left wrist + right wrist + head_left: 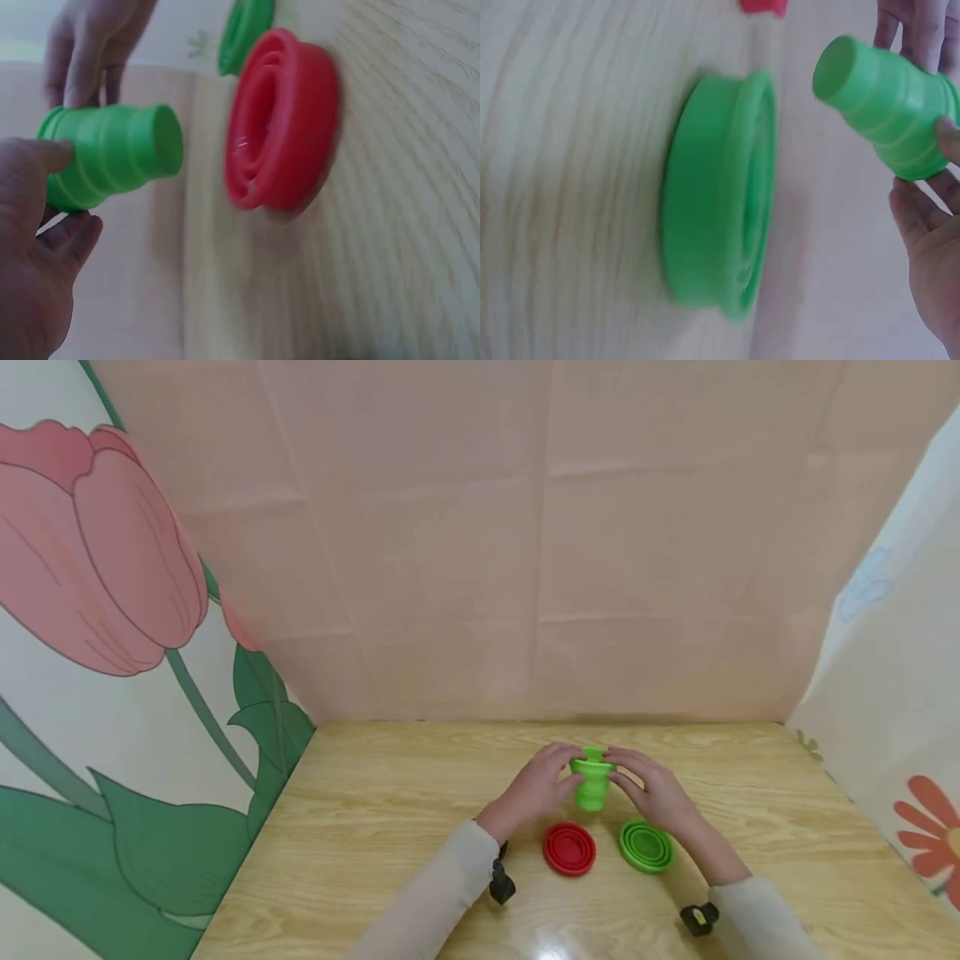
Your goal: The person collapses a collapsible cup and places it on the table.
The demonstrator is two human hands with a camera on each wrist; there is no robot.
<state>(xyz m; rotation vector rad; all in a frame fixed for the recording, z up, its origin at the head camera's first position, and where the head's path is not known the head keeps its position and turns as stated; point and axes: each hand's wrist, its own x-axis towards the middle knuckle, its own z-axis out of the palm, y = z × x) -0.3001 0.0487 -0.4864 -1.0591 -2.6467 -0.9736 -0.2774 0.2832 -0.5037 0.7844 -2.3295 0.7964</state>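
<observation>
Between both hands a bright green collapsible cup (592, 792) is held above the table, drawn out to its stepped, tapering length with the narrow base down. My left hand (534, 787) grips the rim from the left, thumb on the near side. From the right, my right hand (654, 789) pinches the same rim between thumb and fingers. The left wrist view shows the cup's ringed wall (112, 154) and smooth base. Folded flat on the table, a red collapsible cup (569, 849) lies nearer me on the left. A second green cup (705, 195), also flattened, lies to its right.
The wood-grain table (375, 827) ends at a pink cloth backdrop (450, 568). A tulip-printed panel (112, 552) borders the left side, and a flower-printed panel (900, 693) the right. Black wrist cameras are strapped to both wrists.
</observation>
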